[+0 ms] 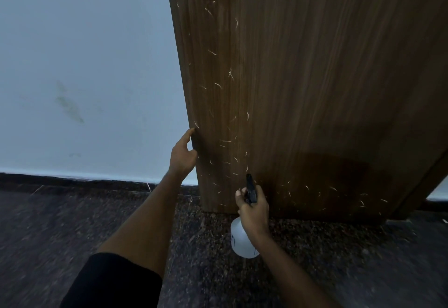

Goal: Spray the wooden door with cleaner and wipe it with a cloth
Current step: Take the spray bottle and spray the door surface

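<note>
The brown wooden door (303, 77) fills the right of the head view, its lower part flecked with many small white marks. My left hand (183, 153) grips the door's left edge, thumb on the near side and fingers wrapped behind it. My right hand (253, 207) holds a white spray bottle (242, 237) by its black trigger head, the nozzle pointing up at the door's lower part, a short way from the wood. No cloth is in view.
A pale blue-white wall (84, 65) with a few smudges stands to the left of the door. Dark speckled stone floor (315, 259) runs below, with a dark skirting strip (72, 181) along the wall's foot.
</note>
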